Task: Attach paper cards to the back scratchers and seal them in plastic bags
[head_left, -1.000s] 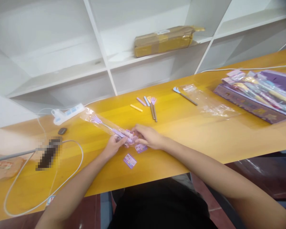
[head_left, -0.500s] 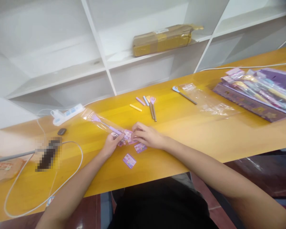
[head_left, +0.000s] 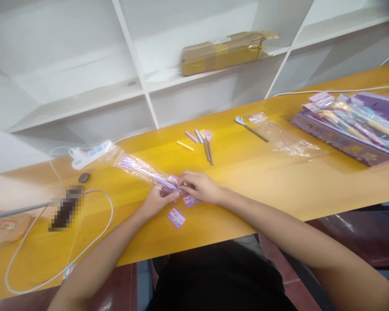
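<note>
My left hand (head_left: 158,201) has shifted a little to the right since half a second ago, bringing the bagged tool with it, so its near end now meets my right hand (head_left: 201,186). My left hand is partly curled around the near end of one clear bag (head_left: 139,166), thumb apart from the fingers, most of which are hidden. My right hand is bent, its fingertips drawn together at that same end; whether they pinch it I cannot tell. Inside the bag lies one purple claw tool (head_left: 165,183), head to the far left, handle towards my hands, above the near part of the surface (head_left: 240,216).

Two small cards lie nearer me, one card (head_left: 176,217) apart and one card (head_left: 190,200) just beside my right fingers. Further off I count three short sticks: a purple stick (head_left: 191,137), a blue stick (head_left: 199,136) and a yellow stick (head_left: 185,145). Right of them are two claws side by side, an orange claw (head_left: 205,144) and a lilac claw (head_left: 209,147); farther right, one blue claw (head_left: 251,128). One purple box (head_left: 330,137) of wrapped items, too jumbled to count, sits at the far right
</note>
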Motion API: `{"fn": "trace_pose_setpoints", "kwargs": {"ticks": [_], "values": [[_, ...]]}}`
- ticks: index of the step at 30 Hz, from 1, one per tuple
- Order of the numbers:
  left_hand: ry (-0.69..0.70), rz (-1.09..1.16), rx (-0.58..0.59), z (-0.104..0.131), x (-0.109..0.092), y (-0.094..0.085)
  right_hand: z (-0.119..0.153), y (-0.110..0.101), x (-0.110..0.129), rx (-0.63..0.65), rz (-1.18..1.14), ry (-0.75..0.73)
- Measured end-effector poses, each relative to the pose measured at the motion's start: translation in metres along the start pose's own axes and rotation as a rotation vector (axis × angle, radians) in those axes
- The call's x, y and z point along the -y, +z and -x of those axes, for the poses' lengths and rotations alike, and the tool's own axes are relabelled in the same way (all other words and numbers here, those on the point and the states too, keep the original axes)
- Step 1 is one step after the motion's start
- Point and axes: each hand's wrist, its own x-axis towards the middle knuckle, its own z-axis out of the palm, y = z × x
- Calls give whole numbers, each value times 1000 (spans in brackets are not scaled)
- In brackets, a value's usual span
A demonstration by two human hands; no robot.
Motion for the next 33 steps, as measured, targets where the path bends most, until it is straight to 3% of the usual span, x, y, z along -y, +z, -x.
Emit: {"fn": "trace_pose_setpoints", "kwargs": {"ticks": [6,11,16,20,27,33], "values": [[21,-83,-46,1,-1,3,0,1,0,-1,-5,37],[19,-23,-54,0,-5,4,0,0,1,-34,-24,55],[15,-1,-73,0,-9,3,-1,-4,0,-94,-28,163],[21,16,-59,1,-9,2,-1,-4,-4,30,-179,247],[18,-45,70,4,-9,1,0,-2,-2,278,-379,303],[26,-45,112,4,-5,-1,-3,-7,3,327,-391,232]]}}
